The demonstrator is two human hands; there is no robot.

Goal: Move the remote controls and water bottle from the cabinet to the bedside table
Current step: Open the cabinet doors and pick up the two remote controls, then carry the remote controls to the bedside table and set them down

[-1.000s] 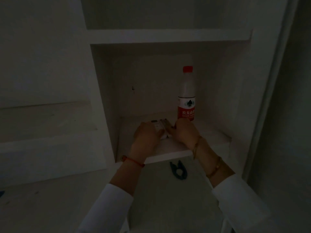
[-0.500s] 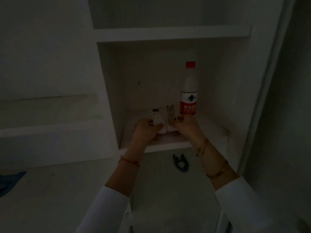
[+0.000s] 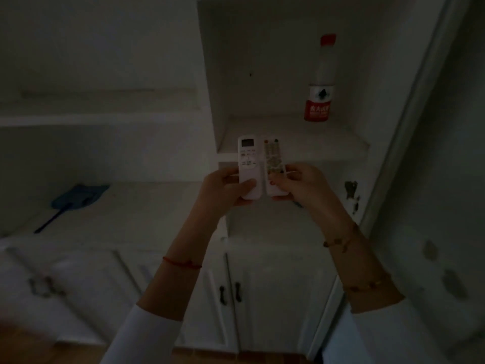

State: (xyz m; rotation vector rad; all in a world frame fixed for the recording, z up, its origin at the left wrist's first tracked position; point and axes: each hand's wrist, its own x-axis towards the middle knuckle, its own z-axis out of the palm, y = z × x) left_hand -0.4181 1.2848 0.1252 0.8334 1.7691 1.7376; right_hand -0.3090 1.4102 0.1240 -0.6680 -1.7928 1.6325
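The room is dim. My left hand grips a white remote with a small screen by its lower end. Right beside it, my right hand holds a second white remote with coloured buttons. Both remotes stand upright, side by side, in front of the cabinet's shelf edge. A water bottle with a red cap and red label stands upright at the back right of that shelf, apart from both hands.
A blue long-handled tool lies on the low white counter to the left. Below the shelf are cabinet doors with dark handles. A white frame borders the cabinet on the right.
Both hands have lifted the two remotes off the shelf and drawn them back toward me. The bottle has stayed in place. The view has pulled back and tilted down.
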